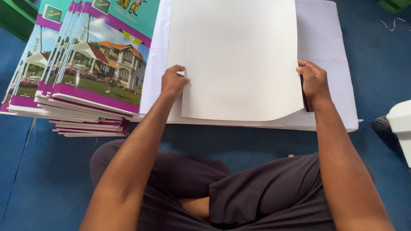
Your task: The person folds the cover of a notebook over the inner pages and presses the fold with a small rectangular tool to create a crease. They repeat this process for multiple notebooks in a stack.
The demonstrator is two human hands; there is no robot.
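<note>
Now a large blank white sheet (233,55) is held at both side edges, right in front of the seated person. Its left edge is gripped by the left hand (173,81), fingers curled over the top and thumb pressed near the border. The right edge is pinched by the right hand (313,83), closed on the sheet, with something dark and narrow tucked under the palm; what it is cannot be told. The two hands are kept well apart, one on each side. The sheet's near right corner is seen curling upward, lifted off what lies below.

Underneath, a stack of ruled paper (329,38) is spread flat on the blue floor (51,171), its faint lines visible on the right side and its layered edges showing along the near side. Just to the left, touching that stack, a fanned pile of printed covers (100,60) is laid out, each showing a house, a lawn and a purple band. Crossed legs in dark shorts (239,192) are seen at the bottom. A white object (400,122) is cut off at the right edge.
</note>
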